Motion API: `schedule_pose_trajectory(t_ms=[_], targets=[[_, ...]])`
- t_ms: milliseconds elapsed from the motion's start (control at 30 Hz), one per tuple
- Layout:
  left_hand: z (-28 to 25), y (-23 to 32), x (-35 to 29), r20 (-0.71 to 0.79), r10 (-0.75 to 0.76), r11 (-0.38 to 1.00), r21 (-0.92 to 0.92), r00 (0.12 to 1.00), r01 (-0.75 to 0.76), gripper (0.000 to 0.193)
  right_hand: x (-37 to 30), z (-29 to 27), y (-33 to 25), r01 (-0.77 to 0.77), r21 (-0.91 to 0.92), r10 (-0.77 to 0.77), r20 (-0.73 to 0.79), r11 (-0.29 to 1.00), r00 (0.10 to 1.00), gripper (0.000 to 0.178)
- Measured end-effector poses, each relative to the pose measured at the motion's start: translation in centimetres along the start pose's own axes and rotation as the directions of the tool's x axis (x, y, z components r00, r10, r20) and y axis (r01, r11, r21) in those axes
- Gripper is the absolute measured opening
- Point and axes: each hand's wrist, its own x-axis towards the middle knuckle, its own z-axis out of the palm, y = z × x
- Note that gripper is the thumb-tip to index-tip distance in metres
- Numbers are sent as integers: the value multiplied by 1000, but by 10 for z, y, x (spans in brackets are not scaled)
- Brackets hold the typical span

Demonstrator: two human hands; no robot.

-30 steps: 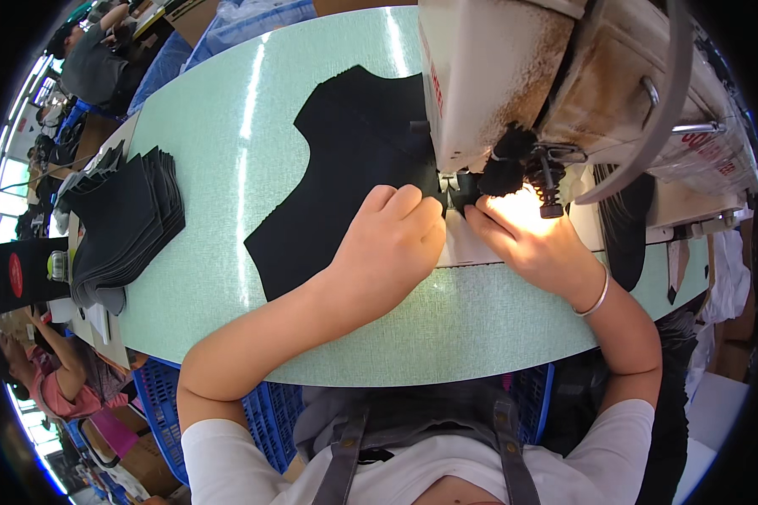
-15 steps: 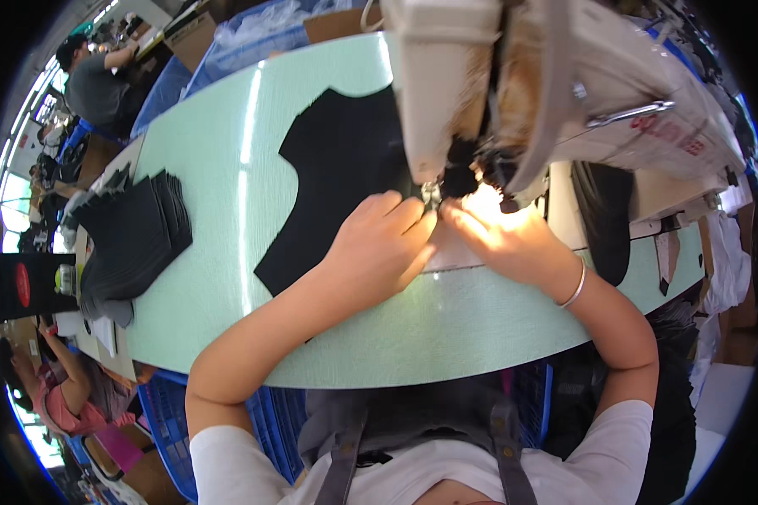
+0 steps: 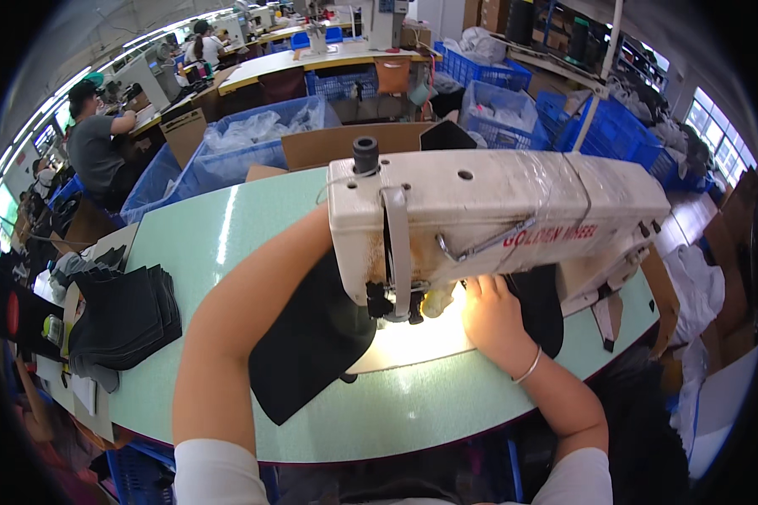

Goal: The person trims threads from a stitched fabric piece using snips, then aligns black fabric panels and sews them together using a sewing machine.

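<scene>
A white sewing machine stands over a pale green table, its lamp lighting the needle area. Under the machine's head lies a flat black cut piece, its near corner toward me. My left forearm reaches across this piece, and the hand is hidden behind the machine head. Beside the lit needle area is my right hand, fingers stretched forward and slightly apart, tips near the underside of the machine arm. I see nothing held in it. More black material lies to the right of that hand, under the arm.
A stack of black cut pieces sits at the table's left. Blue crates with clear plastic bags stand behind the table, alongside cardboard. A person in a grey shirt works at the far left. Thread cones rise behind the machine.
My view has tilted up, showing more of the room. My left hand has gone from the needle area to behind the machine head. My right hand has shifted away from the needle, rightward.
</scene>
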Motion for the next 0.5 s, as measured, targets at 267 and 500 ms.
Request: schedule_pose_trajectory(t_ms=[267, 500], targets=[[7, -30, -20, -92, -104, 966, -245, 990, 78, 27, 7, 3, 1, -29, 102, 29, 0, 994, 1000, 30], [-9, -60, -18, -132, -185, 877, -470, 974, 103, 22, 4, 4, -2, -102, 171, 91, 73, 980, 993, 24]])
